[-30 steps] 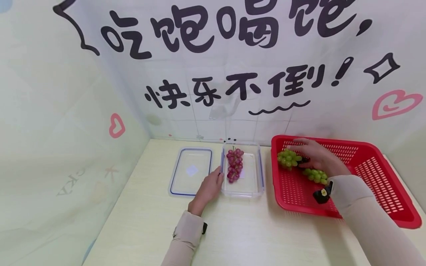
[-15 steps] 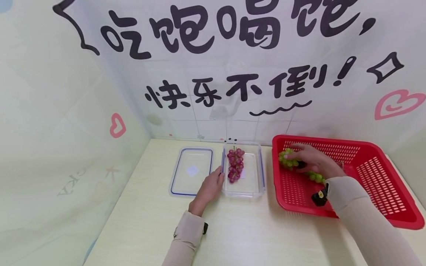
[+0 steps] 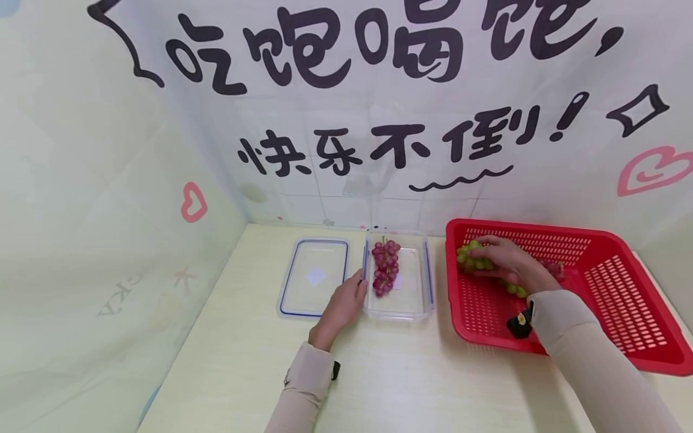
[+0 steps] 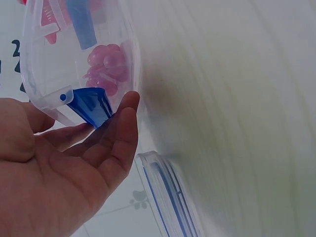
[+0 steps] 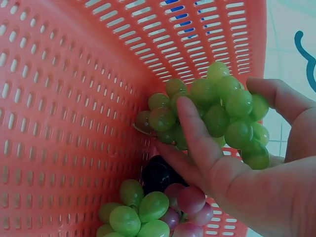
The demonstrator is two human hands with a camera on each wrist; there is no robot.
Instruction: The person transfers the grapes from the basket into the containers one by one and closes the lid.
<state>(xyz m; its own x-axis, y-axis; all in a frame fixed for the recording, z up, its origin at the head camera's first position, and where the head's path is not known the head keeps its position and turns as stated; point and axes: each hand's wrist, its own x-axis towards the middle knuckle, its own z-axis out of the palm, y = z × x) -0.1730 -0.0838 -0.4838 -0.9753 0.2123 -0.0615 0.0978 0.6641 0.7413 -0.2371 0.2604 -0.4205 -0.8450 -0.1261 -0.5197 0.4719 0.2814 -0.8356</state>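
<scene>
My right hand [image 3: 503, 255] reaches into the red basket [image 3: 465, 334]. Its fingers and thumb grip a bunch of green grapes [image 5: 217, 108] by the basket's left wall. Below that hand lie more green grapes [image 5: 126, 219], red grapes [image 5: 192, 202] and a dark round thing [image 5: 158, 173], partly hidden. On the table, my left hand [image 3: 343, 304] touches the left side of a clear plastic food container [image 3: 397, 316]; its extended fingers lie against the blue latch [image 4: 94, 106]. Inside the container, along its left side, is a bunch of red grapes [image 3: 385, 267].
Left of the container lies its clear lid [image 3: 314, 291] with a blue seal, flat on the pale table [image 3: 390, 379]. Behind the table hangs a white printed cloth [image 3: 325, 198]. A narrow gap of table separates the container from the basket.
My right hand has shifted slightly left and its fingers have closed around the green grape bunch. Red grapes now show behind that hand. The left hand stays at the container.
</scene>
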